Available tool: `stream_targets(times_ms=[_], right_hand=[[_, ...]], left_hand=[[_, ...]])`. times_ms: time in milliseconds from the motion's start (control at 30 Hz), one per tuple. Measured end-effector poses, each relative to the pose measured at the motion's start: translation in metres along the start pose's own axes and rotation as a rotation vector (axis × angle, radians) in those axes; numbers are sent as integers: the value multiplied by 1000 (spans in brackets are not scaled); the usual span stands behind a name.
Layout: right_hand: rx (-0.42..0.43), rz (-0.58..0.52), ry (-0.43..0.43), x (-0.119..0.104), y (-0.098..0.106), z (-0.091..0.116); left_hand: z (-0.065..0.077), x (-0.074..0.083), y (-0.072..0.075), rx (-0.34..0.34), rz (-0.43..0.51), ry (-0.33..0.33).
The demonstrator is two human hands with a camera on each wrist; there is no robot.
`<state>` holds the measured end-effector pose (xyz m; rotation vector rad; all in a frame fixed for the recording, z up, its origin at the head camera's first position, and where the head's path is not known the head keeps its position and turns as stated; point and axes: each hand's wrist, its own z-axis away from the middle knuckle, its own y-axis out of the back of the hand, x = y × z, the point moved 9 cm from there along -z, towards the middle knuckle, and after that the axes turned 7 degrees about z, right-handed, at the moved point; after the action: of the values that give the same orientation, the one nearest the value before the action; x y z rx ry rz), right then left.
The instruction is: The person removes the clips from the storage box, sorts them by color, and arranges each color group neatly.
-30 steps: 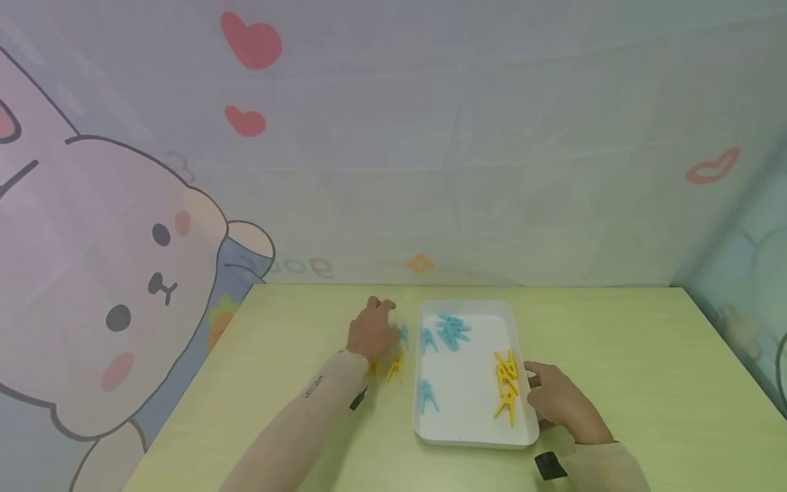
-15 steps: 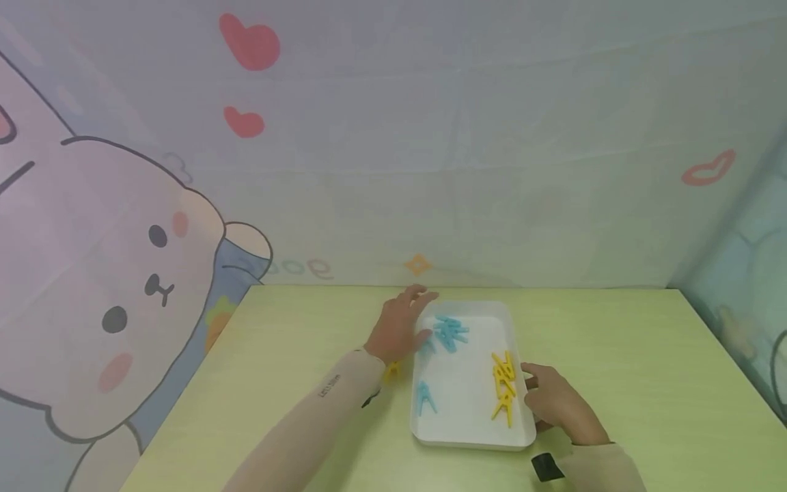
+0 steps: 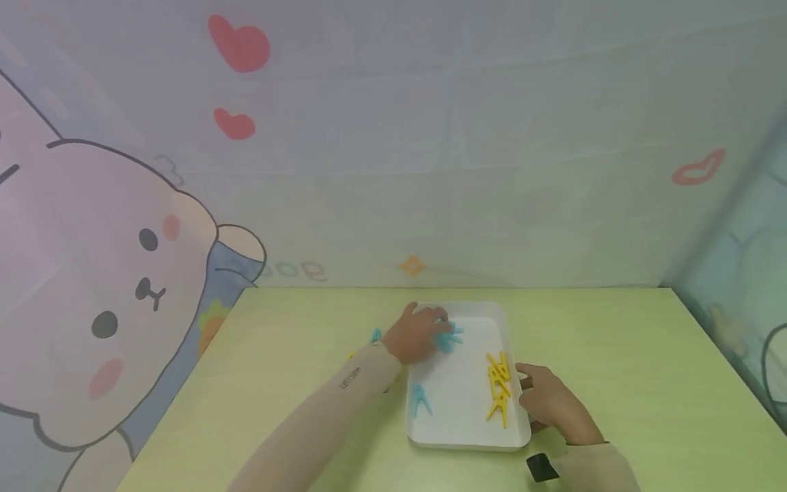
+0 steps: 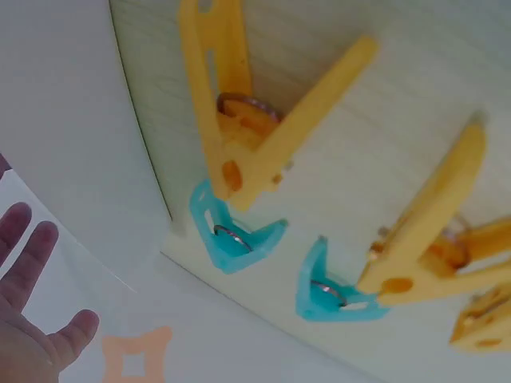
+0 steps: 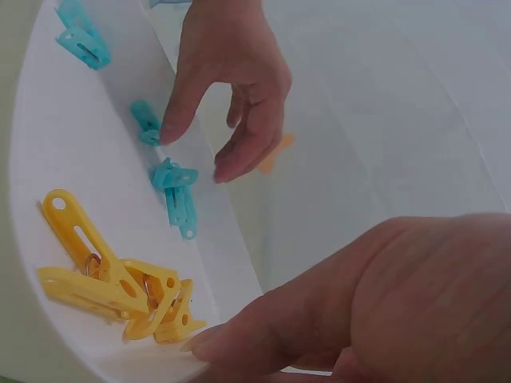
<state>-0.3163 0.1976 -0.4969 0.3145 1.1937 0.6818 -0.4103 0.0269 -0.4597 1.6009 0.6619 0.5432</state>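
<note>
My left hand is over the back left of a white tray, by a cluster of blue clothespins. In the right wrist view, that left hand has its thumb and fingers apart, with nothing visible between them. Another blue clothespin lies at the tray's front left. Along the right wall are several yellow clothespins. My right hand holds the tray's right rim between thumb and fingers, partly hidden under the edge. The left hand covers part of the blue cluster.
Left of the tray, yellow clothespins and blue clothespins lie on the light green table. The left forearm hides most of them in the head view. A printed cloth hangs behind the table's back edge.
My left hand has moved right, from beside the clothespins on the table, across the tray's left wall, to over the blue cluster. The right hand stays at the tray's rim. The head view shifts slightly.
</note>
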Motion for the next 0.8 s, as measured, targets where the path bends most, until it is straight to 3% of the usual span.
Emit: stream_targets(times_ms=[300,433,633,800], right_hand=[[11,3,0,1,1,-1],[8,5,-12,1,0,0],[8,1,-5,0,0,1],[11,-7,6,-1,1,1]], left_hand=[[-14,11,-23,-95,-222,-43],[-14,14,-29,-104,-254,-60],[-12,16,-23,-76,-280,-53],[-10,11,0,12,-230,-11]])
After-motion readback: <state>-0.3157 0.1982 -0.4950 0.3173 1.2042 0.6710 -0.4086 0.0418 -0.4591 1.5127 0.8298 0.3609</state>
